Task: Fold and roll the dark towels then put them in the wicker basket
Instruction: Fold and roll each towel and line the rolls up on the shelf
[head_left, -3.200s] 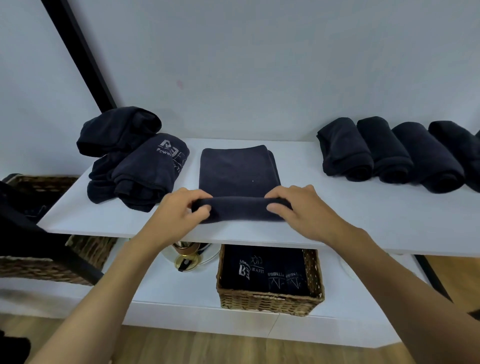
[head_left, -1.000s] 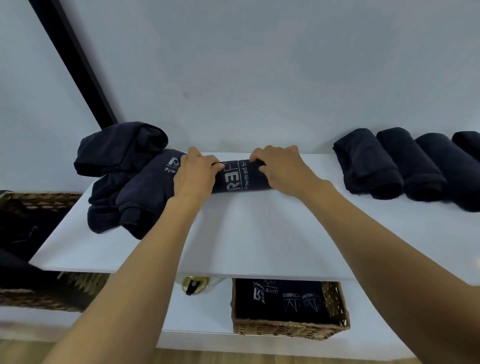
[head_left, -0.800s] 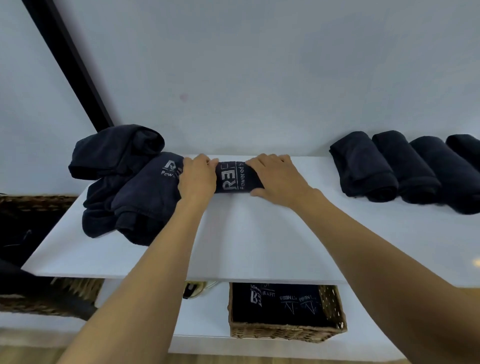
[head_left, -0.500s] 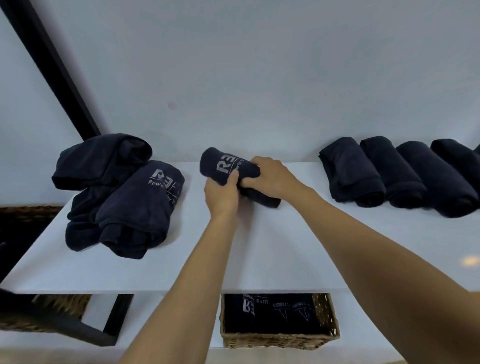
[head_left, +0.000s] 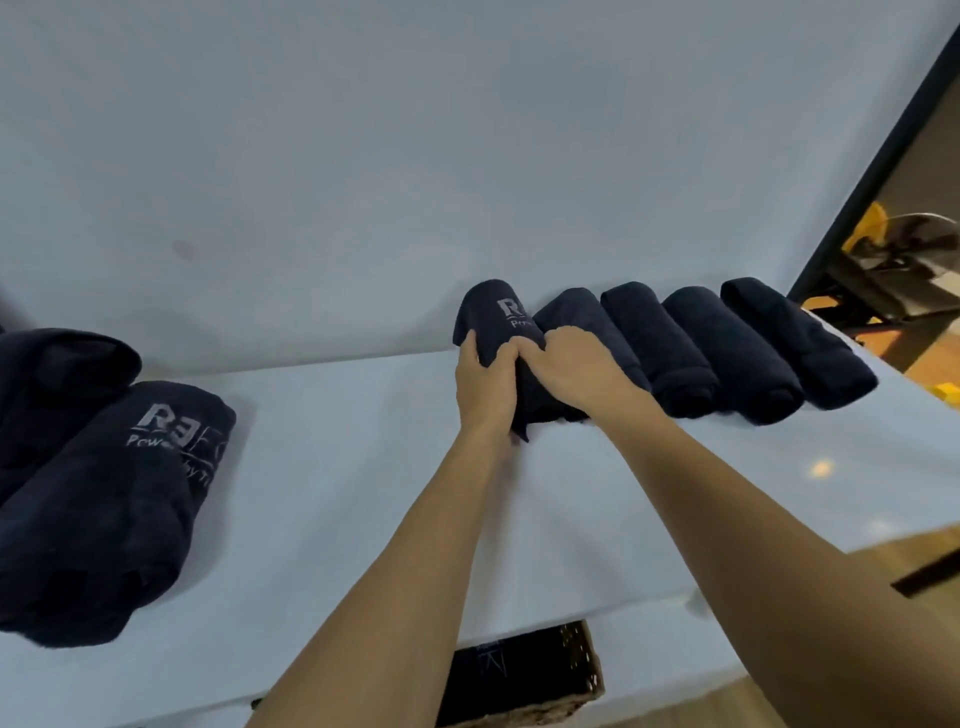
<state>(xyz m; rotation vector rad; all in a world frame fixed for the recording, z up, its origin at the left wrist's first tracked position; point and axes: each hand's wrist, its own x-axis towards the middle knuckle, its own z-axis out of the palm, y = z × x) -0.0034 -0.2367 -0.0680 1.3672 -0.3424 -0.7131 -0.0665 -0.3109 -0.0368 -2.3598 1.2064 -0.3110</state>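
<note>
1. The white counter (head_left: 322, 499) fills the middle of the view; the view has swung toward 3 o'clock since half a second ago, so a dark frame and a wood floor now show at 2 o'clock.
2. The pile of unfolded dark towels (head_left: 104, 499), with a pale logo, lies at 9 o'clock, nearer the left edge than before.
3. Four finished rolls (head_left: 727, 353) lie side by side at 1 o'clock, touching one another.
4. The wicker basket (head_left: 524, 680) sits below the counter at 6 o'clock, holding dark towels; only part of it shows.
5. The rolled towel (head_left: 498, 317), mid-counter and lifted earlier, now stands just beside the leftmost finished roll, logo end tilted up toward 12 o'clock.
6. The left hand (head_left: 483, 384) has its grip closed round the rolled towel's left side.
7. The right hand (head_left: 571, 369) grips the same towel from the right, fingers curled over it, touching the left hand.
</note>
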